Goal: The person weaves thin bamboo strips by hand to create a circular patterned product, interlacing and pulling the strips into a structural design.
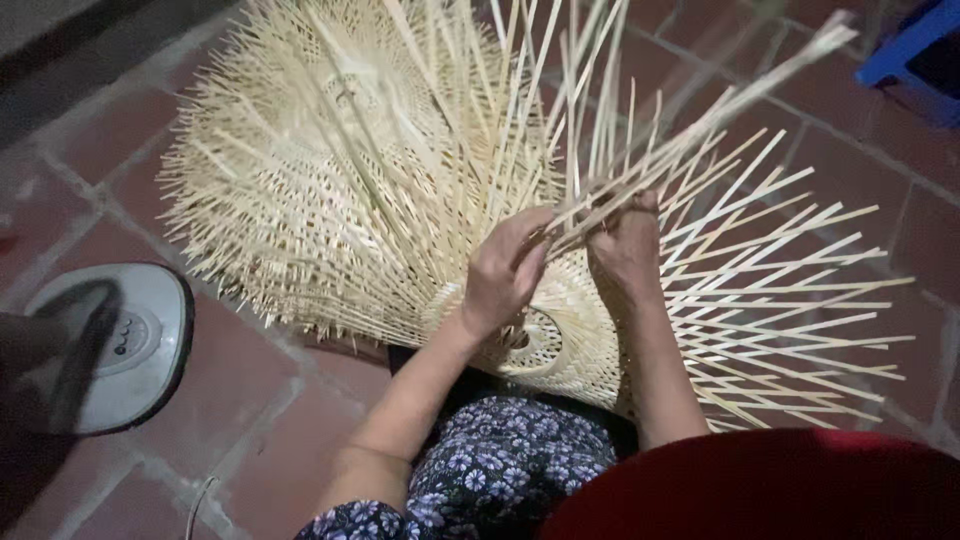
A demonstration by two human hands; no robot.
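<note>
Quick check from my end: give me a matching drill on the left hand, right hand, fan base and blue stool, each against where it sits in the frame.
1. left hand
2. right hand
3. fan base
4. blue stool

a. top right corner
b. on the floor at left
c. gripping the strips, right of the other hand
d. pinching the strips, centre of frame

Pairs: 1-d, 2-c, 3-b, 4-a

Loose bamboo strips fanned out on every side of both hands, crowding the air above the basket. Bare brick floor lay open between the basket and the fan base.
</note>
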